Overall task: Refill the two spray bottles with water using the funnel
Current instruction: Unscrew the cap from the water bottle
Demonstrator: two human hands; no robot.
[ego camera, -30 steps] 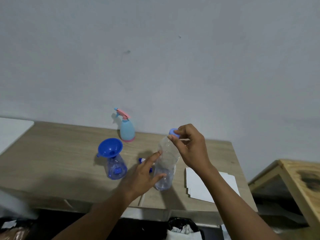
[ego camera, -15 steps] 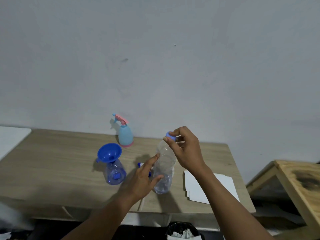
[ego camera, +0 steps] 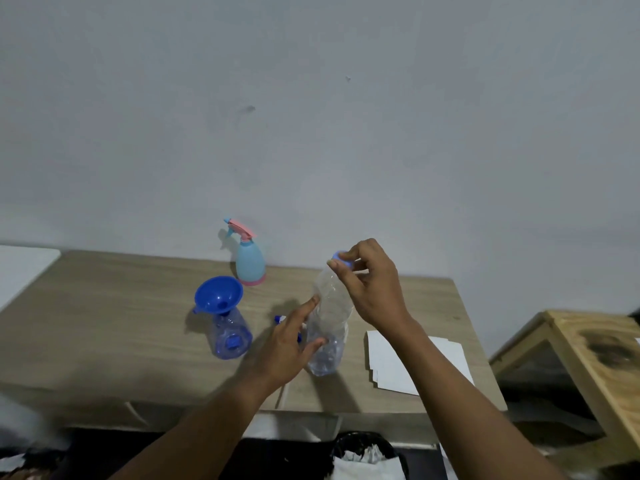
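A clear plastic water bottle (ego camera: 329, 323) stands upright near the middle of the wooden table (ego camera: 114, 327). My right hand (ego camera: 372, 285) pinches its light blue cap (ego camera: 341, 258) at the top. My left hand (ego camera: 287, 344) rests against the bottle's left side with fingers extended. To the left stands a transparent blue spray bottle (ego camera: 230, 337) with no sprayer on it and a blue funnel (ego camera: 218, 294) seated in its neck. A light blue spray bottle (ego camera: 250, 263) with a pink trigger head stands at the wall. A blue sprayer part (ego camera: 280, 319) lies mostly hidden behind my left hand.
White paper sheets (ego camera: 415, 365) lie on the table's right part. A wooden frame (ego camera: 585, 355) stands to the right of the table. A black bag with white contents (ego camera: 367, 455) sits below the front edge. A white surface (ego camera: 20, 268) adjoins at left.
The view has shifted slightly. My right hand's fingers have moved around the cap while pinching it. My left hand stays at the bottle's side.
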